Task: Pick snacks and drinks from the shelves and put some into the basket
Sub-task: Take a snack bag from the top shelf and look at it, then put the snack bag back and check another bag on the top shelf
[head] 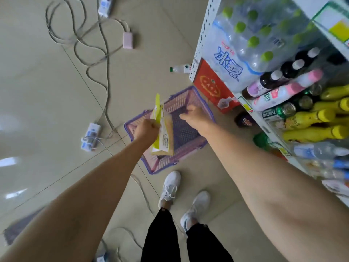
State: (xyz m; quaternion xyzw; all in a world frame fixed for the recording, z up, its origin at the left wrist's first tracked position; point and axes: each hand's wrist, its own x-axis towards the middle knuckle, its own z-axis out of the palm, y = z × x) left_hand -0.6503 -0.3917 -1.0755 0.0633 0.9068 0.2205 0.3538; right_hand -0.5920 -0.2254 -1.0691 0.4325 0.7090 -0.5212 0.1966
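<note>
Basket, purple with pink mesh sides, sits on the tiled floor just left of the shelves of bottles and cans. Left hand grips a yellow snack packet, holding it over the near left part of the basket. Right hand hangs above the basket's far side, fingers curled, though blur hides whether they hold the handle. White shoes stand near the basket, cables lie to the left

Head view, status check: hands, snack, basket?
Left hand grips yellow snack packet above purple plastic basket. Right hand holds basket's handle, fingers curled. Nothing blocks the drop.
</note>
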